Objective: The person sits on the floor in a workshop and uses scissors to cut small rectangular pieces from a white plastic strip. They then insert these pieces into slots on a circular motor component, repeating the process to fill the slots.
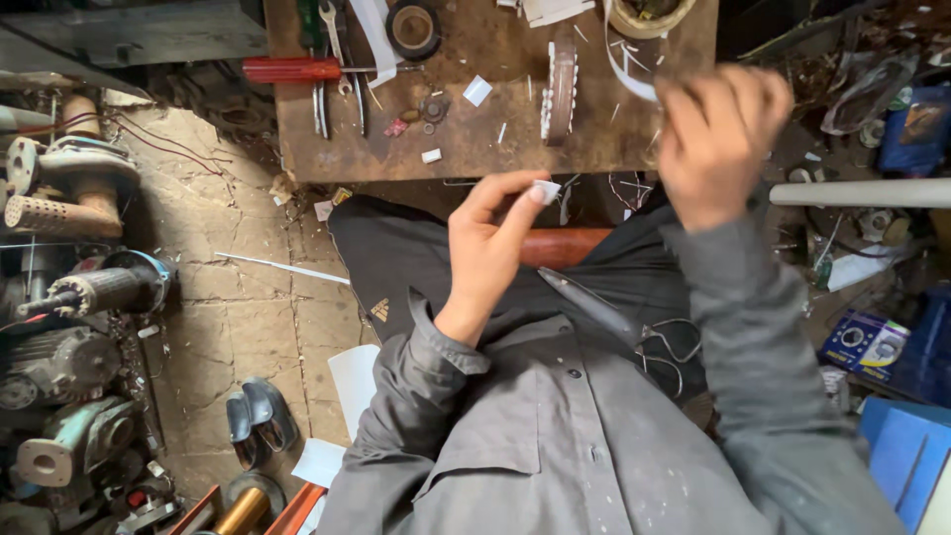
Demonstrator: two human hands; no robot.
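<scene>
My left hand [490, 248] pinches a small white paper piece [547, 190] between thumb and fingertips, above my dark-trousered lap. Raised near the bench's right edge and blurred, my right hand [718, 139] is closed around the end of a white paper strip [624, 74] that curves up toward a round container [649, 15]. A pair of scissors [614, 317] lies on my lap, blades pointing upper left. On the brown workbench [495, 139] a ring-shaped motor part with white insulation slips [562, 89] stands near the strip.
The bench carries a red-handled screwdriver [292, 69], wrenches [332, 40], a roll of black tape [413, 28] and paper scraps. Old electric motors [79, 297] crowd the floor at left. A white pipe [862, 193] and blue boxes [906, 436] sit at right. Sandals [260, 416] lie on the stone floor.
</scene>
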